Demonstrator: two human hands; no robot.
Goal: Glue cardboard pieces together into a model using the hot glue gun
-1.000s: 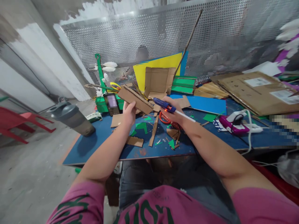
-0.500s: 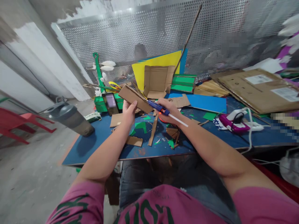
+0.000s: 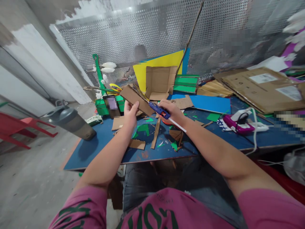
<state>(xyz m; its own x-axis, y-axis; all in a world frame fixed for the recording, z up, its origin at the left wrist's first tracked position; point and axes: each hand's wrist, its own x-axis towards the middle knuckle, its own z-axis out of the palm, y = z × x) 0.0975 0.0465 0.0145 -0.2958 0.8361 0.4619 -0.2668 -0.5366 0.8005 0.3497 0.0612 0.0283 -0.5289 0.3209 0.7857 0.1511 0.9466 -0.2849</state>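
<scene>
Since the earlier frame, the slim blue hot-glue gun (image 3: 159, 109) has moved left, its tip now at the upper long edge of the flat brown cardboard piece (image 3: 135, 100); whether the two touch cannot be told. The right hand (image 3: 171, 109) is closed around the gun's grip, hiding much of it, and a thin white glue stick (image 3: 178, 125) juts from its rear toward the forearm. The left hand (image 3: 131, 111) pinches the cardboard piece by its lower edge, thumb on the near face, holding it tilted above the blue desk (image 3: 102, 156). Below the hands, a narrow brown cardboard strip (image 3: 156, 135) and bright green paper scraps (image 3: 143, 128) clutter the surface. Directly behind them stands an open brown cardboard box (image 3: 162, 81), covering part of a large yellow sheet (image 3: 140, 78), with a long thin brown stick (image 3: 190, 38) slanting up at its right. A flat blue panel (image 3: 212, 105) lies to the right, beyond the right hand, while a purple-and-white power strip (image 3: 238, 124) with cables sits nearer the right end. On the left, a grey-lidded translucent bottle (image 3: 73, 122) stands near the desk's edge, outside the left forearm.
</scene>
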